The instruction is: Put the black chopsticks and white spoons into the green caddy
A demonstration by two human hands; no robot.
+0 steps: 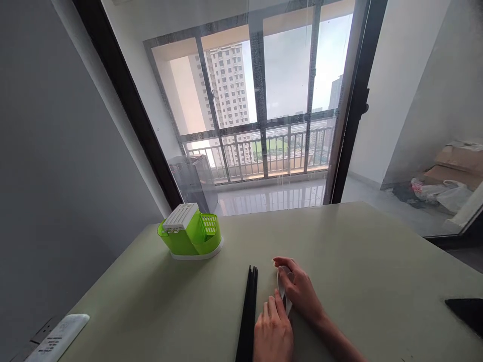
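White spoons (285, 270) lie between my two hands near the front of the table, their bowls pointing away from me. Around the bowl end curl the fingers of my right hand (300, 289). My left hand (273, 327) is closed at the handle end, its fingers pressed against the spoons. Fingers cover much of the spoons, so I cannot tell how many there are. Just left of my left hand, a bundle of black chopsticks (248, 311) lies lengthwise on the table.
A green utensil holder (202, 248) with a white slotted top stands on the pale table (339, 251) at the back left. A white power strip (62, 337) is at the left edge. A black object (468, 311) lies far right. Glass doors stand behind the table.
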